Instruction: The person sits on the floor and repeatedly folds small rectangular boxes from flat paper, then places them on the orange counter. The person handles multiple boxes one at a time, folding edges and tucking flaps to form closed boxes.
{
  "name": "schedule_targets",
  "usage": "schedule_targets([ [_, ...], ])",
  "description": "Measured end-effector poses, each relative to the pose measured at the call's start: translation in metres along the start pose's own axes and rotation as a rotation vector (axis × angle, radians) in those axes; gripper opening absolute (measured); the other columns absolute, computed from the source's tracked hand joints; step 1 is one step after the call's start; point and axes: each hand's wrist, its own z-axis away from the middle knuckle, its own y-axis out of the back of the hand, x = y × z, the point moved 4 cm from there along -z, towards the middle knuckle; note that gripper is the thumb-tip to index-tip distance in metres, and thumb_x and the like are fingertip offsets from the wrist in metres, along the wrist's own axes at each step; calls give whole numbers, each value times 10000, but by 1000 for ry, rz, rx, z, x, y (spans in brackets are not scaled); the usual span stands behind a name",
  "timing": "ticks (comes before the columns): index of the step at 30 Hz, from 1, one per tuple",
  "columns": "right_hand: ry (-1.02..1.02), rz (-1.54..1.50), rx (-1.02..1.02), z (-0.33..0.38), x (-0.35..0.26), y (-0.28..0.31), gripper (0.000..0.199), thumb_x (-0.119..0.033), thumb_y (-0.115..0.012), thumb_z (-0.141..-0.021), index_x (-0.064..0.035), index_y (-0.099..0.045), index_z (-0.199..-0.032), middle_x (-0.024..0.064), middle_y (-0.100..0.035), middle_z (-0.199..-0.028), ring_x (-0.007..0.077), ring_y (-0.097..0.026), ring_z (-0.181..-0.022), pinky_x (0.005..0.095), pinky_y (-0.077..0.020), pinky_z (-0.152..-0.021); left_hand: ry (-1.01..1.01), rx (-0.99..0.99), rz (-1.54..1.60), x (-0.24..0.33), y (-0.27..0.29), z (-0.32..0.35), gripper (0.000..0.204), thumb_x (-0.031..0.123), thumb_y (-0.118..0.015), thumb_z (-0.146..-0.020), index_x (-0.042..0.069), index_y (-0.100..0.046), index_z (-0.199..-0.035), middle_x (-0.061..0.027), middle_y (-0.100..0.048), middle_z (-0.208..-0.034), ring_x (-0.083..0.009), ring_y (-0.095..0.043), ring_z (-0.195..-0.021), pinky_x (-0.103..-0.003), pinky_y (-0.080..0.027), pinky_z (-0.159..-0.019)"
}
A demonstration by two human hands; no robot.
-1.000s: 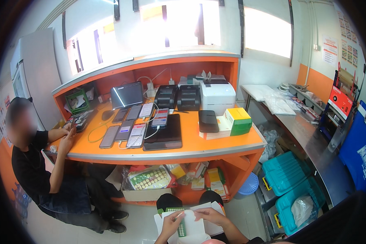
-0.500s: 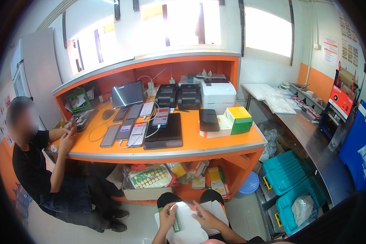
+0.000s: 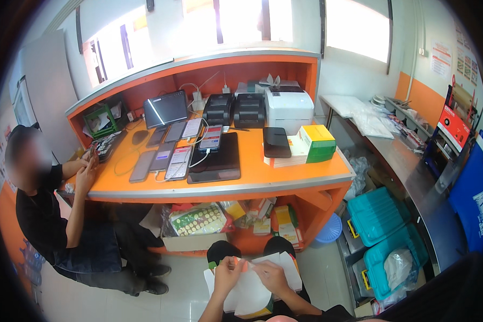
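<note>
On my lap lies a white-sided card sheet [image 3: 246, 294] with green and yellow printing showing at its lower edge; it looks like an unfolded carton. My left hand [image 3: 228, 277] is closed on its far edge, where a small orange flap [image 3: 239, 265] shows by the fingertips. Close beside it, my right hand [image 3: 271, 277] pinches the same edge, fingers bent together. More white card [image 3: 285, 268] spreads under and beyond my right hand, over my knee. Both palms are turned away from view, so the exact grip is partly hidden.
An orange desk [image 3: 145, 189] stands ahead, bearing several phones, a black tablet [image 3: 228, 161], printers [image 3: 288, 110] and stacked cartons [image 3: 319, 144]. Beneath it is an open box [image 3: 193, 243] of packaging. A seated person [image 3: 43, 214] is at left; teal toolboxes [image 3: 378, 222] stand at right.
My hands have come closer together at the sheet's far edge. The right fingers, spread before, now pinch. The green patterned flap by my left hand has gone from sight; an orange flap shows.
</note>
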Motion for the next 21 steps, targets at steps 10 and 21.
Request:
schedule_targets([
  [10, 133, -145, 290, -8, -31, 23, 95, -1, -734, -788, 16, -685, -867, 110, -680, -882, 178, -662, -779, 257, -520, -682, -86, -124, 801, 15, -17, 18, 226, 50, -643, -906, -3, -597, -1121, -47, -666, -975, -100, -634, -874, -256, -523, -821],
  [21, 69, -187, 333, -10, -43, 27, 114, 17, -749, -732, -4, -692, -829, 66, -574, -802, 168, -578, -728, 264, -462, -655, -158, -91, 716, 26, -25, 29, 172, 6, -652, -888, -39, -632, -1053, -77, -689, -934, -120, -664, -869, -252, -531, -808],
])
